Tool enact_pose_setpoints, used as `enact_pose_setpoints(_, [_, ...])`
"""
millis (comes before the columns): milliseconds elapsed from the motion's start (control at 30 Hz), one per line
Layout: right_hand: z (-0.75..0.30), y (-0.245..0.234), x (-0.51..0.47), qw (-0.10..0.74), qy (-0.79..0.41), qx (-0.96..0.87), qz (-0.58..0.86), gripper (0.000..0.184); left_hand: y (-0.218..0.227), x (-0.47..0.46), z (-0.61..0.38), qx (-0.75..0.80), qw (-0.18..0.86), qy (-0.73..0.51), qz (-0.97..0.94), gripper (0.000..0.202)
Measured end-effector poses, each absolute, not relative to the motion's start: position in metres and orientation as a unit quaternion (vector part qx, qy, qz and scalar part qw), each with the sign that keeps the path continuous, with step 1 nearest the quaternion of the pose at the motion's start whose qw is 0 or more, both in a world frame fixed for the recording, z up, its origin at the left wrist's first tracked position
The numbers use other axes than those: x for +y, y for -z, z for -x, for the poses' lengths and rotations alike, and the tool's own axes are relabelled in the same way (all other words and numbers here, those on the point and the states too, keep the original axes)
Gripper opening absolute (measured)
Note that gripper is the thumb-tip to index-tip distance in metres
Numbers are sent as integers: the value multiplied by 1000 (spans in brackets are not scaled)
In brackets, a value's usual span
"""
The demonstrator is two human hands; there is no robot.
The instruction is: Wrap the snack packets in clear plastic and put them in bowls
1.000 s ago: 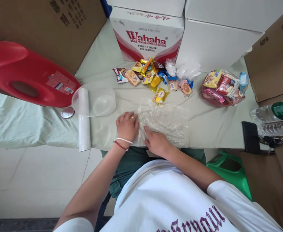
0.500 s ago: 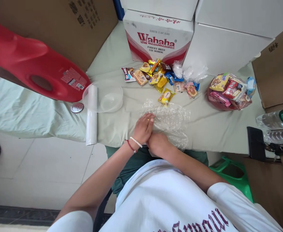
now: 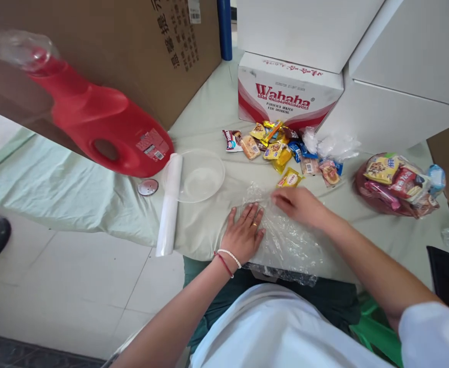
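Note:
My left hand point(image 3: 243, 232) lies flat, fingers spread, on the left part of a crumpled sheet of clear plastic film point(image 3: 289, 245) at the table's near edge. The film hangs a little over that edge. My right hand point(image 3: 299, 204) is over the film's far part with its fingers curled together; blur hides whether they pinch anything. Just beyond it lies a yellow-wrapped snack point(image 3: 290, 178). To the left are a clear plastic bowl point(image 3: 205, 176) and a white roll point(image 3: 166, 220), which overhangs the table edge.
A large red jug point(image 3: 113, 128) leans beside a round lid point(image 3: 148, 187). Several wrapped snacks point(image 3: 274, 148) lie before a Wahaha water carton point(image 3: 286, 94). At the right stands a bowl filled with packaged snacks point(image 3: 393, 184). A black phone-like object point(image 3: 445, 276) is at the right edge.
My right hand has left its place beside my left wrist and moved forward and right over the film. My left hand's fingers have spread. The view has shifted as well.

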State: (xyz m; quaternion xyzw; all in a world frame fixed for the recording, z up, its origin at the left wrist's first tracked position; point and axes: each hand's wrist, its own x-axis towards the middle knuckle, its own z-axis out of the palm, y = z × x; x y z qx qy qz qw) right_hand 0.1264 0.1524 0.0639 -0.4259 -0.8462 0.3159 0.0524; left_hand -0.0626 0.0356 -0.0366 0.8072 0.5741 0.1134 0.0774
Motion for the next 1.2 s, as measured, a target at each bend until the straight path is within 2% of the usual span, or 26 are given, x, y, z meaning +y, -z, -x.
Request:
enact_pose_setpoints(67, [-73, -65, 201, 47, -158, -877, 452, 30, 37, 36, 65, 569, 85, -115, -810, 59])
enact_pose_setpoints(100, [-45, -61, 223, 57, -95, -887, 448, 33, 38, 37, 65, 569, 89, -116, -810, 59])
enact_pose_setpoints(200, [26, -37, 273, 68, 6, -907, 417, 63, 37, 37, 66, 573, 96, -121, -805, 57])
enact_pose_setpoints(233, [42, -27, 285, 57, 18, -903, 426, 62, 37, 37, 66, 574, 98, -123, -804, 57])
enact_pose_setpoints(333, [59, -13, 311, 64, 32, -886, 458, 41, 38, 37, 66, 573, 100, -132, -803, 56])
enact_pose_setpoints(400, [49, -20, 324, 110, 14, -878, 466, 39, 38, 37, 66, 569, 100, -138, -804, 56])
enact_pose_setpoints(567, [-35, -60, 321, 284, -125, -804, 507, 34, 39, 38, 66, 569, 102, -146, -803, 56])
enact_pose_setpoints(667, [-107, -65, 269, 388, -350, -704, 482, 37, 39, 38, 65, 568, 102, -150, -803, 56])
enact_pose_setpoints(733, [-149, -55, 221, 353, -473, -649, 480, 42, 39, 38, 65, 567, 99, -150, -804, 56])
enact_pose_setpoints(800, [-178, -39, 173, 262, -519, -653, 486, 43, 40, 38, 65, 567, 94, -148, -805, 56])
enact_pose_setpoints(867, [-191, -23, 132, 196, -447, -714, 503, 42, 42, 38, 65, 570, 86, -143, -805, 56])
enact_pose_setpoints(1000, [-182, -8, 91, 131, -181, -845, 485, 49, 44, 38, 64, 571, 68, -127, -809, 58])
enact_pose_setpoints(1100, [-175, -6, 87, 83, -128, -876, 457, 55, 45, 39, 63, 575, 58, -115, -808, 61])
enact_pose_setpoints(1200, [-180, -10, 92, 102, -143, -850, 497, 52, 44, 39, 62, 585, 53, -104, -803, 64])
